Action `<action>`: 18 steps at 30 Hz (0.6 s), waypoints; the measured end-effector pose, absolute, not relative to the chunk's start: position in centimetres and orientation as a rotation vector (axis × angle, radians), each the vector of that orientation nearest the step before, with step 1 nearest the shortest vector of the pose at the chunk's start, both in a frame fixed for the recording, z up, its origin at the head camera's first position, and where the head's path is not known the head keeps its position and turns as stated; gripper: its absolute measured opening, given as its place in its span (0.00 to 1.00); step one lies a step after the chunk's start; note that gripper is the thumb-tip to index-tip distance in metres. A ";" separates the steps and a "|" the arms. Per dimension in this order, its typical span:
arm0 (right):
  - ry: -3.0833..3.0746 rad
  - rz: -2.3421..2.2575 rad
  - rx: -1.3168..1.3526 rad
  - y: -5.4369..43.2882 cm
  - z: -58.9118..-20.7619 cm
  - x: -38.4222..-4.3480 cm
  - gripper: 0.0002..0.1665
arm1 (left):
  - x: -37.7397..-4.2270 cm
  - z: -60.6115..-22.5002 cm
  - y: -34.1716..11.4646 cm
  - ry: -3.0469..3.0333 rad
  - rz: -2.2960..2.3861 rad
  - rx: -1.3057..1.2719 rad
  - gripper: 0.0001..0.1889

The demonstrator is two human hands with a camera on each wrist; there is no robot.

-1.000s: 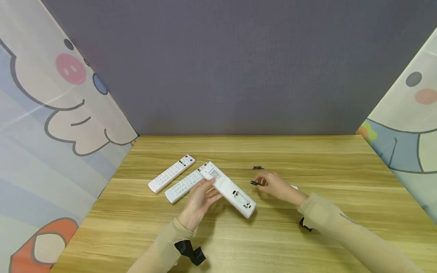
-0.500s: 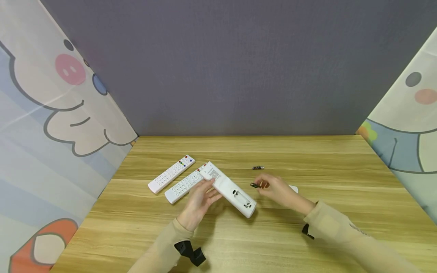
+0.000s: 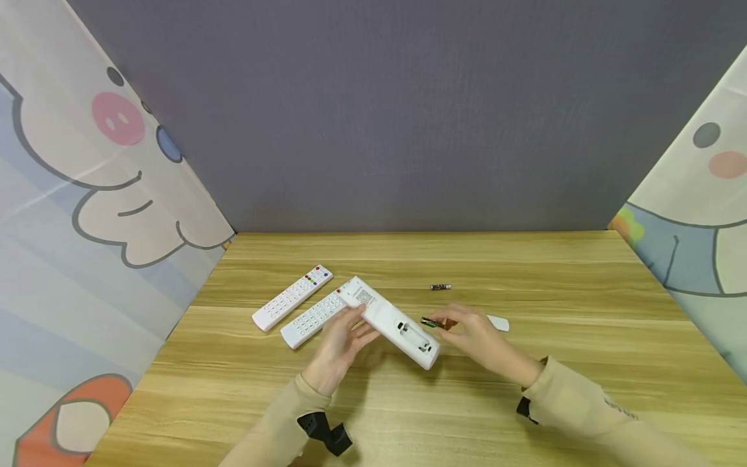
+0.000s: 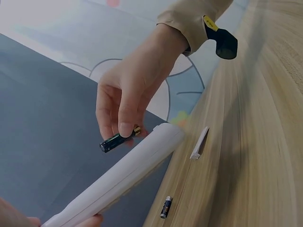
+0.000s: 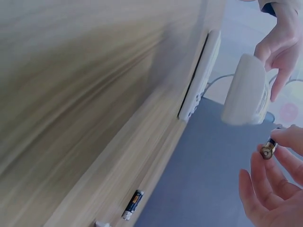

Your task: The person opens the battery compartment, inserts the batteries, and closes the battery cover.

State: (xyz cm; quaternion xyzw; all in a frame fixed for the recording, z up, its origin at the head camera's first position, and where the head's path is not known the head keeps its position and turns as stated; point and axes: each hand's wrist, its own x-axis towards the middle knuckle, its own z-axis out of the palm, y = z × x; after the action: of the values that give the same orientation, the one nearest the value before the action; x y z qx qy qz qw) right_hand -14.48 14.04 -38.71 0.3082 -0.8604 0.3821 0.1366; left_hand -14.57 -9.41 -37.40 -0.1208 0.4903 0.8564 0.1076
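Observation:
My left hand (image 3: 340,344) grips a white remote control (image 3: 382,316) by its far part, back side up and raised off the table. Its battery compartment (image 3: 415,337) is uncovered, and I see no battery in it. Between thumb and fingers my right hand (image 3: 475,334) pinches a dark battery (image 3: 430,322), just above and beside that compartment. In the left wrist view this battery (image 4: 116,142) is over the remote's end, apart from it. The right wrist view shows the battery's gold end (image 5: 268,150) facing the camera.
A second battery (image 3: 440,287) lies on the wooden table (image 3: 525,266) behind the right hand. The white battery cover (image 3: 498,323) lies partly hidden behind that hand. Two more white remotes, one at far left (image 3: 294,298) and one partly covered (image 3: 313,319), lie buttons up.
My right hand has brought the battery left and slightly nearer me, up to the remote's compartment. More of the battery cover shows. The left hand with the remote has barely moved.

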 end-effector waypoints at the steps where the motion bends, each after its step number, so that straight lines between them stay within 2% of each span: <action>1: -2.477 1.098 0.898 14.0 -38.7 -14.4 0.13 | -14.6 -37.4 -9.4 1.442 2.523 -0.356 0.10; 12: -2.237 0.925 1.009 13.2 -39.3 -14.0 0.14 | -14.5 -37.3 -9.4 1.414 2.547 -0.335 0.15; 18: -2.122 0.881 1.052 12.8 -39.1 -13.9 0.14 | -14.5 -37.2 -9.4 1.379 2.558 -0.341 0.14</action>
State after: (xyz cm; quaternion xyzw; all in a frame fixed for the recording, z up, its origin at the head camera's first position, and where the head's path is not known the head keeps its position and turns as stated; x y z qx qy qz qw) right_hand -13.91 12.82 -39.14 0.3966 -0.8005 0.3322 0.3025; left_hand -14.47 -9.41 -37.21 -0.1160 0.4684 0.8692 0.1077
